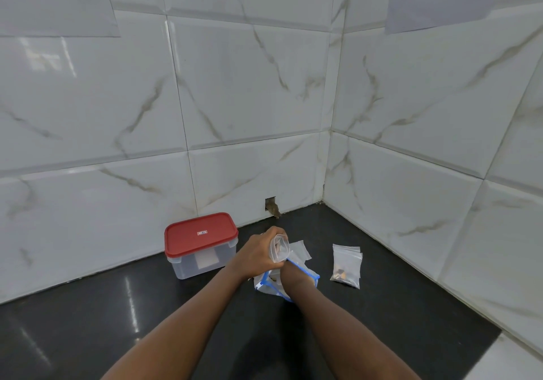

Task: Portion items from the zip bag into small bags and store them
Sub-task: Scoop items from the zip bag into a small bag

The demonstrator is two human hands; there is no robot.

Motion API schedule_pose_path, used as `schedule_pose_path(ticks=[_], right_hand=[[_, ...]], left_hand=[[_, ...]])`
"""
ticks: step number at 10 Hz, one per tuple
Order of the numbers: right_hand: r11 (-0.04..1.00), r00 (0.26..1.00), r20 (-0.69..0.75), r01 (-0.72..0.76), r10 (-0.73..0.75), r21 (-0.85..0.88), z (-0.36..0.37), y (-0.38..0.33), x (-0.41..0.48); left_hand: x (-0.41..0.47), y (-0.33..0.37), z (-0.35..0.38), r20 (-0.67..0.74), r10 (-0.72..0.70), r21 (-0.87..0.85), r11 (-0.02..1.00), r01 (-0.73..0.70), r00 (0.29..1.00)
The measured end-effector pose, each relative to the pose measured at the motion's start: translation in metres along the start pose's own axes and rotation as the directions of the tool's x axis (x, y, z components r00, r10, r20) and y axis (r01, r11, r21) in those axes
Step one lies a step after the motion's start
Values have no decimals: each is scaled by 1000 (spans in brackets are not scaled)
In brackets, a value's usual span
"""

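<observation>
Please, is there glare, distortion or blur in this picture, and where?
Head view: white glare streaks lie on the black countertop, and a bright reflection on the wall tiles at upper left; also in the head view, their joints bow from wide-angle distortion; head view again, the small bag in the left hand looks slightly soft.

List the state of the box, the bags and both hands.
container: red lid on, closed.
zip bag: open, lying on the counter.
small bag: held up, mouth open.
filled small bags: lying on the counter, contents inside.
spare small bags: flat, apparently empty.
left hand: grips the small bag.
right hand: inside the zip bag, fingers hidden.
</observation>
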State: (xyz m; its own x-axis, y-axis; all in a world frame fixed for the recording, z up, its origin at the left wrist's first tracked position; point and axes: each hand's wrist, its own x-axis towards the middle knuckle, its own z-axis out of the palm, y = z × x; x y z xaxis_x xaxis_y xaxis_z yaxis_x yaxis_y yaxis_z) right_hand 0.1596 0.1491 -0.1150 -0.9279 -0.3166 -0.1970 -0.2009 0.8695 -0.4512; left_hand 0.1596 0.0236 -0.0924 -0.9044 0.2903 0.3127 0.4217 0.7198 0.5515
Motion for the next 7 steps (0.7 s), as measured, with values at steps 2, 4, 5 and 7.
schedule_pose_path(ticks=[2,4,5,7], right_hand=[[975,1000,-12,6,-9,-220,6,10,23],[985,993,-58,90,-99,-149,9,15,20],[991,987,-139,68,-83,-112,14,19,20],[989,992,-91,-74,86,130,22,10,26]], left_hand=[[6,0,2,-5,6,14,1000,-6,1000],[6,-1,1,9,6,36,999,-7,1000],[5,1,0,32,12,47,999,-13,999],[3,0,-2,23,-4,47,999,3,1000]])
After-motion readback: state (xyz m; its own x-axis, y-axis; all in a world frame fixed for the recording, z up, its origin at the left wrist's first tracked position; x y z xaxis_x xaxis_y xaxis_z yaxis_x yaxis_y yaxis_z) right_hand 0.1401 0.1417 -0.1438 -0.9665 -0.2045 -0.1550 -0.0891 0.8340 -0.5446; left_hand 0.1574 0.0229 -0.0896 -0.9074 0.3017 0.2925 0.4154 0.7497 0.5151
